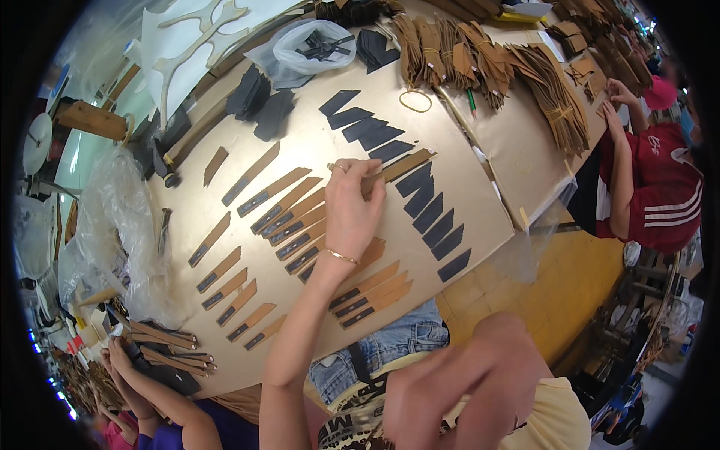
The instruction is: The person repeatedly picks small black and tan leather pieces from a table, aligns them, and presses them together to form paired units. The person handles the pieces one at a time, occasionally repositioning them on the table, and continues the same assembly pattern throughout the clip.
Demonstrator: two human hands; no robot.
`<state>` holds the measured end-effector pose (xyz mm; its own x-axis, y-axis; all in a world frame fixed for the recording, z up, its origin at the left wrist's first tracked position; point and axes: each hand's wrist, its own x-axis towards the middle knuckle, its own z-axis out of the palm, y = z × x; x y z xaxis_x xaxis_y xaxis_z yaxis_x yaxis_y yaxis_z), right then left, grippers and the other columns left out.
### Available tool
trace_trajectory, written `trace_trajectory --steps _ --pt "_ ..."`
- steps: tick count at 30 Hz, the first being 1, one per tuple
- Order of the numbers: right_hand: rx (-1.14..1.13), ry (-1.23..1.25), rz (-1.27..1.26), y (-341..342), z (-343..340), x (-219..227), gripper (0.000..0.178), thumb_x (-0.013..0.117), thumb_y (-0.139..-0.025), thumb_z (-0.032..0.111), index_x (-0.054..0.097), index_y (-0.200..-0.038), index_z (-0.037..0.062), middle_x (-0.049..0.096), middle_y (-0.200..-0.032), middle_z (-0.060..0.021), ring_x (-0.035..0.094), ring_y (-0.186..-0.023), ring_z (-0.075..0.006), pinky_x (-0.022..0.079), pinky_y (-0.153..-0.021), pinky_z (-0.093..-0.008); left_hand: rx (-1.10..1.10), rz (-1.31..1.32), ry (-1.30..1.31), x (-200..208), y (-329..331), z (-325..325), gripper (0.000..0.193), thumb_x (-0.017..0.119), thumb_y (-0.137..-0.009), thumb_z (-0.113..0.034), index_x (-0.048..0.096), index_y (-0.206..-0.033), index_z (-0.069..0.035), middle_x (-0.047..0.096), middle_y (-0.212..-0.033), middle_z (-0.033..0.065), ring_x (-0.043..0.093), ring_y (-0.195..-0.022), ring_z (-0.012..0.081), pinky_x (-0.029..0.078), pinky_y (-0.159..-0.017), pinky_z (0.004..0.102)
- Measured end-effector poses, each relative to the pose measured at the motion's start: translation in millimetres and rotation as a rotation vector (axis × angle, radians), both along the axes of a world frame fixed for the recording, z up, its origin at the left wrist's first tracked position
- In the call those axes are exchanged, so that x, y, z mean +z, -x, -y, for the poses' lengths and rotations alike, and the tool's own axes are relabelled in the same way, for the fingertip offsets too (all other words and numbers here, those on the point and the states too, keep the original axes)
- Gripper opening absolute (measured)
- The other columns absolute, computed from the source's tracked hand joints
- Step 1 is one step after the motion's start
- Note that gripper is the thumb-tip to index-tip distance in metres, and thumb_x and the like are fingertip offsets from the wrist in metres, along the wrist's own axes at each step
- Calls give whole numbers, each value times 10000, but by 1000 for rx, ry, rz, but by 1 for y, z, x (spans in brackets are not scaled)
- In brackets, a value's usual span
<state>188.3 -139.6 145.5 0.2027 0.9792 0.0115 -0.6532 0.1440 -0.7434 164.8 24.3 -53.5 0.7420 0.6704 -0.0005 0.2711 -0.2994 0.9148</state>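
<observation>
My left hand (352,199), with a thin bracelet at its wrist, reaches over the middle of the table with its fingers closed on a brown leather strip (405,165). The strip's far end points right, between two groups of black slanted pieces (375,133) (431,214). Under and beside my left forearm lie rows of tan leather strips (281,191), many with a dark patch at one end. Close to the camera, my right hand (480,375) is raised in front of my body, blurred by motion; its fingers cannot be made out.
Bundled brown strips (551,94), a green pencil (472,103) and a rubber band (415,101) lie at the far right. A plastic bag of black pieces (315,46) sits at the back. A hammer (163,161) rests left. Co-workers' hands (615,101) (120,356) are at both sides.
</observation>
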Motion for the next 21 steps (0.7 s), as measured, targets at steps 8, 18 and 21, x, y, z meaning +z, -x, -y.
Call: trace_trajectory --steps 8,18,21 --pt "-486 746 1480 -127 -38 -156 299 710 -891 236 664 -1038 -20 666 -967 -127 638 -900 -237 492 -804 -352 -169 -106 -730 -1 -2 35 392 574 -859 -30 589 -1250 0 475 -1386 263 414 -1355 393 352 -1137 455" --pt "-395 856 1615 -141 -41 -178 298 681 -906 290 679 -903 -8 610 -876 -145 605 -872 -327 452 -791 -409 -256 -272 -556 -12 -18 50 469 497 -881 16 495 -1350 27 337 -1492 317 329 -1418 425 282 -1186 463" --pt "-397 858 1641 -138 -42 -177 260 681 -903 276 682 -898 17 606 -915 -122 591 -920 -306 418 -836 -406 -251 -268 -538 -13 -17 52 479 488 -880 27 484 -1359 32 312 -1506 320 318 -1422 435 291 -1176 483"
